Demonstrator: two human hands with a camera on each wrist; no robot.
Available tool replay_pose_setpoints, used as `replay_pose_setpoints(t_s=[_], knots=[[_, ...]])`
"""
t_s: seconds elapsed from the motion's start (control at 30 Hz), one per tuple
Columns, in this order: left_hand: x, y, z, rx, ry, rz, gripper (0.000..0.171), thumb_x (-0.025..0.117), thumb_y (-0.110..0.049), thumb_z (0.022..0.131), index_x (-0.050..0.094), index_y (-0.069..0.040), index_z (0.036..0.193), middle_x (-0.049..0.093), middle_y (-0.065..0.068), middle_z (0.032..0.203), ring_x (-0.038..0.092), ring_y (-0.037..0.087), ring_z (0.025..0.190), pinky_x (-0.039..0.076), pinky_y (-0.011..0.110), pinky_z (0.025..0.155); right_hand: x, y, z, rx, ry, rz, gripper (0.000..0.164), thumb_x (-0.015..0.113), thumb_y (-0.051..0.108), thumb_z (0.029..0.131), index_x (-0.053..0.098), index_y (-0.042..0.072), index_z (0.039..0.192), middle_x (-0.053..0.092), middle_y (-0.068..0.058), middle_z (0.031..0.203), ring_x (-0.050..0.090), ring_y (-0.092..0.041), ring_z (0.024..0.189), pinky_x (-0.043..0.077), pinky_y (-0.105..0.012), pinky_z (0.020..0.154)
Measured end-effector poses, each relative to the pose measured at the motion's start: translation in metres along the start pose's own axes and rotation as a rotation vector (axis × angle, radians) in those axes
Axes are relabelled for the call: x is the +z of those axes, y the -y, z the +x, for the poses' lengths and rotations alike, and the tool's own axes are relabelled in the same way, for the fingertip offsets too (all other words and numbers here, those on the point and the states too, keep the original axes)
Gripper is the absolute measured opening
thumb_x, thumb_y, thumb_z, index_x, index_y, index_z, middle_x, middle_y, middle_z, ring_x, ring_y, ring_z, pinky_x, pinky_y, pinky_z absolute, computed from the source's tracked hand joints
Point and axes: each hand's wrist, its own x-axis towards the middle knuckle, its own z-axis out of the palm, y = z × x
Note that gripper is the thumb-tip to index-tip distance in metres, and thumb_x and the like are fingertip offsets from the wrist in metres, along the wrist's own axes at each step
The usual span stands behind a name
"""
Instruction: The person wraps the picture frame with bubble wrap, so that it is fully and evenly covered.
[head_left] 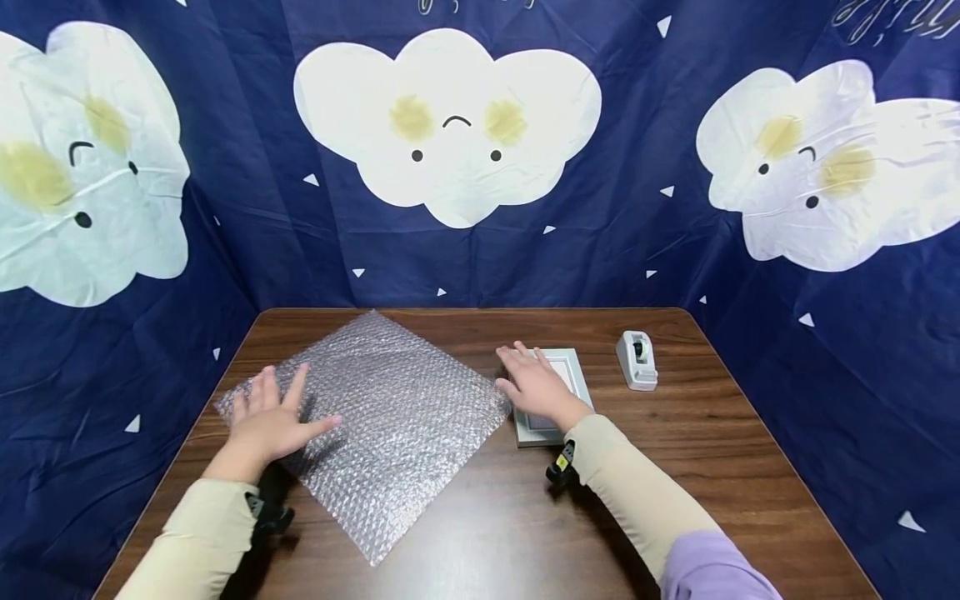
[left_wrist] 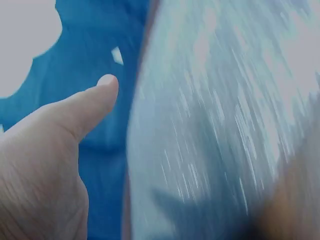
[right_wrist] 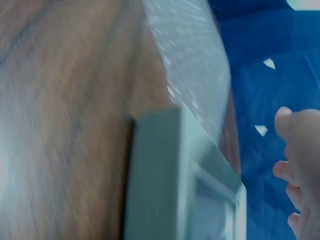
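Note:
A sheet of bubble wrap [head_left: 397, 417] lies flat and turned cornerwise on the left and middle of the table. My left hand [head_left: 272, 421] is over its left part, fingers spread, with nothing held; the left wrist view shows the thumb [left_wrist: 92, 107] clear of the sheet. A pale grey-green picture frame [head_left: 568, 371] lies just right of the bubble wrap's right corner. Above it is my right hand [head_left: 538, 383], fingers extended, hiding part of the frame. In the right wrist view the frame's edge [right_wrist: 152, 175] is close below that hand.
A white tape dispenser [head_left: 637, 361] stands on the right of the brown wooden table [head_left: 697, 442]. Dark blue curtains [head_left: 472, 267] with white clouds hang behind the table and along both sides. Each wrist carries a small black camera.

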Motion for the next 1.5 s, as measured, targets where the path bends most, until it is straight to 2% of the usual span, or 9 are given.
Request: replay_pose_setpoints(t_s=[0.13,0.33,0.47,0.63,0.9,1.07,1.2,1.37,1.5], knots=[[0.007,-0.053,0.016,0.075,-0.025,0.014,0.117,0.048,-0.083,0.085,-0.013,-0.019,0.162,-0.025,0.037,0.156,-0.018,0.057,0.145,-0.016,0.072,0.109,-0.011,-0.021,-0.012,0.019,-0.081,0.079,0.067,0.052,0.041,0.104,0.035,0.003,0.157,0.039,-0.016,0.159,0.025,-0.035,0.151,0.018,-0.058,0.121],[0.026,-0.122,0.028,0.163,-0.04,0.017,0.113,0.054,-0.079,0.086,-0.007,-0.023,0.163,-0.017,0.033,0.161,-0.012,0.05,0.15,-0.013,0.066,0.115,-0.017,-0.05,-0.031,0.096,-0.119,0.125,0.072,0.053,0.045,0.103,0.032,0.003,0.157,0.036,-0.017,0.16,0.022,-0.034,0.152,0.017,-0.056,0.122],[0.042,-0.159,0.034,0.209,-0.043,-0.016,0.114,0.057,-0.078,0.084,0.0,-0.022,0.164,-0.011,0.032,0.163,-0.006,0.049,0.151,-0.007,0.065,0.118,-0.018,-0.067,-0.046,0.163,-0.123,0.177,0.077,0.053,0.049,0.102,0.03,0.002,0.158,0.032,-0.02,0.162,0.019,-0.036,0.153,0.015,-0.056,0.122],[0.07,-0.195,0.043,0.254,-0.046,-0.018,0.116,0.058,-0.082,0.08,0.002,-0.024,0.164,-0.004,0.031,0.164,0.001,0.048,0.152,0.003,0.065,0.119,-0.011,-0.087,-0.065,0.224,-0.142,0.224,0.082,0.054,0.051,0.101,0.028,-0.002,0.158,0.031,-0.024,0.161,0.02,-0.042,0.151,0.017,-0.06,0.12],[0.109,-0.23,0.053,0.288,-0.018,-0.014,0.122,0.053,-0.091,0.074,0.01,-0.02,0.165,0.002,0.028,0.166,0.003,0.044,0.153,0.006,0.061,0.121,0.005,-0.107,-0.094,0.314,-0.123,0.274,0.082,0.056,0.05,0.1,0.03,-0.003,0.157,0.033,-0.025,0.16,0.019,-0.043,0.151,0.015,-0.06,0.12],[0.124,-0.242,0.053,0.315,-0.021,-0.044,0.122,0.054,-0.089,0.074,0.018,-0.015,0.164,0.005,0.028,0.166,0.0,0.043,0.154,0.004,0.06,0.122,0.016,-0.108,-0.108,0.303,-0.101,0.273,0.082,0.059,0.047,0.098,0.031,-0.003,0.156,0.032,-0.023,0.16,0.017,-0.044,0.151,0.005,-0.061,0.121],[0.133,-0.247,0.052,0.303,-0.023,-0.05,0.121,0.055,-0.089,0.073,0.022,-0.016,0.163,0.006,0.027,0.166,0.0,0.041,0.154,0.003,0.06,0.121,0.024,-0.102,-0.114,0.271,-0.092,0.239,0.086,0.063,0.053,0.093,0.035,0.001,0.156,0.031,-0.018,0.162,0.016,-0.043,0.152,0.004,-0.062,0.12],[0.143,-0.257,0.054,0.256,-0.014,-0.022,0.125,0.052,-0.093,0.07,0.018,-0.018,0.164,0.001,0.028,0.166,-0.004,0.043,0.154,-0.002,0.065,0.119,0.03,-0.1,-0.119,0.259,-0.077,0.169,0.099,0.066,0.064,0.086,0.033,0.005,0.158,0.028,-0.014,0.165,0.015,-0.039,0.153,0.004,-0.06,0.121],[0.15,-0.267,0.055,0.25,-0.024,0.024,0.13,0.05,-0.095,0.068,0.017,-0.013,0.163,0.003,0.029,0.165,-0.003,0.045,0.153,-0.002,0.071,0.116,0.033,-0.102,-0.123,0.272,-0.041,0.141,0.113,0.069,0.072,0.078,0.026,0.008,0.161,0.024,-0.012,0.166,0.013,-0.036,0.154,0.003,-0.058,0.122]])
